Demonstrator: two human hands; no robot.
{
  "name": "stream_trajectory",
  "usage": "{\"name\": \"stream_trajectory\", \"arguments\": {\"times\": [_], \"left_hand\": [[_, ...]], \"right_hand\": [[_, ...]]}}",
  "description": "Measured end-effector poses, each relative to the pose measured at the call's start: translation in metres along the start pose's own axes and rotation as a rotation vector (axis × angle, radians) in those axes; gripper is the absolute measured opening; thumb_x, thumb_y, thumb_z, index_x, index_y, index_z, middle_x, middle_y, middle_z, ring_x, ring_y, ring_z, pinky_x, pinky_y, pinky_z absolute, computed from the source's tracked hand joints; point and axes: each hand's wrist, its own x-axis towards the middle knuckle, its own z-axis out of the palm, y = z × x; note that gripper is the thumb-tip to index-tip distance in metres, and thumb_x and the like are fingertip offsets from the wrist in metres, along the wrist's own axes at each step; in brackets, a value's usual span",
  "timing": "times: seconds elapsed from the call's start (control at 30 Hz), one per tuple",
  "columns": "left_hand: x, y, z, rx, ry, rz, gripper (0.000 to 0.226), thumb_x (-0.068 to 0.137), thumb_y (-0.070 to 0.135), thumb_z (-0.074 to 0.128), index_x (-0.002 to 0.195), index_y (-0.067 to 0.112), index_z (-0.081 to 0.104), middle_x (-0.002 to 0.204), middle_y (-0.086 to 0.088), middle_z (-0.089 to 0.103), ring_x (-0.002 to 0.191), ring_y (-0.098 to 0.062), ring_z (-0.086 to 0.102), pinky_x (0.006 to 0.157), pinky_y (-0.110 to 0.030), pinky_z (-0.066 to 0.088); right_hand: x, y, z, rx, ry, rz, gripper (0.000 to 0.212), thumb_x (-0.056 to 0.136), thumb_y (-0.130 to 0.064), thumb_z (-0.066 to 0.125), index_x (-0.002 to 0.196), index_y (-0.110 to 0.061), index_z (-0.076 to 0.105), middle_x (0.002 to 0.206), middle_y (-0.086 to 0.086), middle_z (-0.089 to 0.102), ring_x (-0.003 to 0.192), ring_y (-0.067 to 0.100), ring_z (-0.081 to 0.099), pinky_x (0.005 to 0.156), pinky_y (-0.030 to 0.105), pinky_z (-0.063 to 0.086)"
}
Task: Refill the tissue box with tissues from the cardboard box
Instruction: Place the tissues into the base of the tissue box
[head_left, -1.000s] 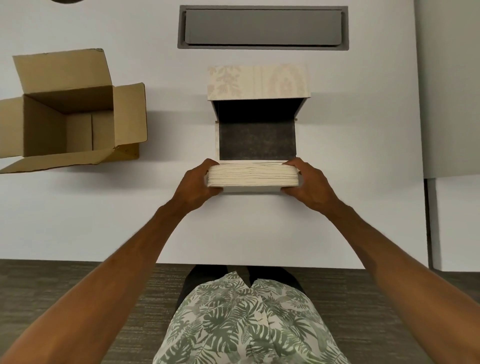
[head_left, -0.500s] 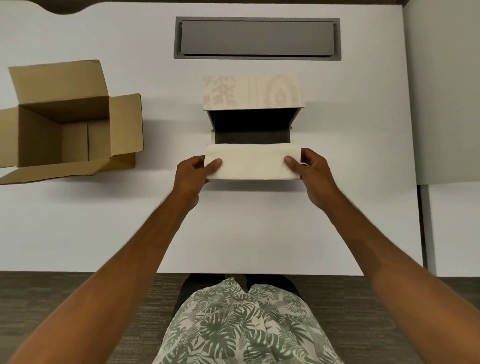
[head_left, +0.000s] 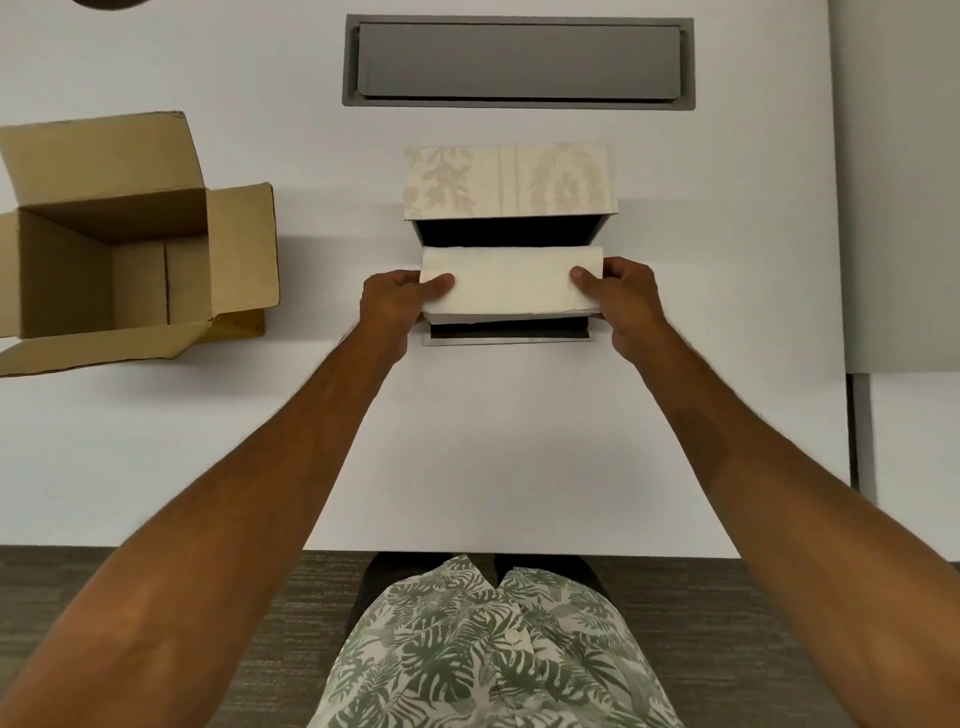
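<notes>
A stack of white tissues (head_left: 511, 280) hangs flat over the open tissue box, held at both ends. My left hand (head_left: 395, 299) grips its left end and my right hand (head_left: 623, 296) grips its right end, thumbs on top. The tissue box (head_left: 506, 182) has a beige floral lid standing open at the back and a dark inside; its front rim (head_left: 506, 339) shows just below the stack. The brown cardboard box (head_left: 130, 244) stands open at the left of the table, and no tissues show inside it.
A grey recessed cable hatch (head_left: 519, 62) lies in the white table (head_left: 493, 441) behind the tissue box. A second white surface (head_left: 904, 182) adjoins on the right. The table's near edge runs just in front of my torso, with dark carpet below.
Both hands have carried the tissue stack from the table's front side up and over the tissue box opening, turning it flat so its top face shows.
</notes>
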Motion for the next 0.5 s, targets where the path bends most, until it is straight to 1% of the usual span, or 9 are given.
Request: {"name": "stream_trajectory", "arguments": {"times": [0.07, 0.1, 0.2, 0.23, 0.4, 0.47, 0.5], "left_hand": [[0.003, -0.001, -0.001, 0.007, 0.008, -0.013, 0.027, 0.075, 0.017, 0.086, 0.095, 0.011, 0.069, 0.094, -0.003, 0.072, 0.084, -0.015, 0.070, 0.072, -0.026, 0.058], [0.004, -0.001, -0.001, 0.013, 0.009, -0.010, 0.027, 0.075, 0.018, 0.086, 0.095, 0.011, 0.069, 0.095, -0.004, 0.072, 0.085, -0.015, 0.070, 0.073, -0.026, 0.058], [0.006, 0.001, -0.001, 0.044, 0.010, 0.004, 0.025, 0.078, 0.019, 0.085, 0.096, 0.012, 0.069, 0.089, 0.001, 0.071, 0.079, -0.011, 0.068, 0.063, -0.019, 0.057], [0.006, 0.002, -0.001, 0.055, 0.017, 0.009, 0.025, 0.078, 0.020, 0.084, 0.096, 0.012, 0.069, 0.089, 0.001, 0.070, 0.079, -0.011, 0.068, 0.063, -0.019, 0.056], [0.012, 0.000, -0.001, 0.128, 0.041, 0.018, 0.026, 0.075, 0.028, 0.087, 0.092, 0.016, 0.071, 0.102, -0.005, 0.074, 0.096, -0.023, 0.071, 0.087, -0.035, 0.059], [0.013, -0.001, -0.001, 0.180, 0.060, 0.037, 0.030, 0.074, 0.031, 0.087, 0.095, 0.016, 0.072, 0.100, -0.002, 0.074, 0.097, -0.023, 0.071, 0.091, -0.037, 0.058], [0.011, -0.001, -0.001, 0.214, 0.075, 0.058, 0.033, 0.075, 0.032, 0.086, 0.100, 0.015, 0.073, 0.099, 0.000, 0.072, 0.096, -0.021, 0.070, 0.091, -0.035, 0.058]], "right_hand": [[0.002, -0.001, 0.002, -0.020, 0.002, 0.003, 0.039, 0.086, -0.023, 0.077, 0.120, -0.007, 0.068, 0.117, 0.007, 0.071, 0.108, 0.025, 0.067, 0.099, 0.043, 0.054], [0.002, 0.000, 0.003, -0.025, 0.001, 0.001, 0.039, 0.085, -0.025, 0.077, 0.120, -0.007, 0.068, 0.116, 0.007, 0.072, 0.108, 0.026, 0.067, 0.099, 0.044, 0.054], [0.004, 0.000, 0.005, -0.037, 0.002, 0.007, 0.038, 0.083, -0.027, 0.078, 0.114, -0.008, 0.071, 0.110, 0.007, 0.074, 0.105, 0.026, 0.068, 0.098, 0.047, 0.055], [0.005, -0.001, 0.005, -0.038, 0.004, 0.010, 0.037, 0.083, -0.026, 0.078, 0.113, -0.007, 0.071, 0.110, 0.007, 0.074, 0.105, 0.026, 0.069, 0.097, 0.047, 0.055], [0.004, -0.002, 0.006, -0.066, 0.016, 0.014, 0.036, 0.084, -0.027, 0.078, 0.114, -0.007, 0.070, 0.109, 0.007, 0.073, 0.104, 0.026, 0.069, 0.096, 0.046, 0.056], [0.003, -0.003, 0.007, -0.093, 0.020, 0.016, 0.037, 0.084, -0.029, 0.077, 0.113, -0.008, 0.071, 0.109, 0.007, 0.074, 0.104, 0.026, 0.069, 0.095, 0.045, 0.056], [0.002, -0.003, 0.007, -0.114, 0.025, 0.012, 0.037, 0.084, -0.031, 0.077, 0.113, -0.008, 0.071, 0.109, 0.007, 0.074, 0.104, 0.026, 0.068, 0.094, 0.044, 0.057]]}}
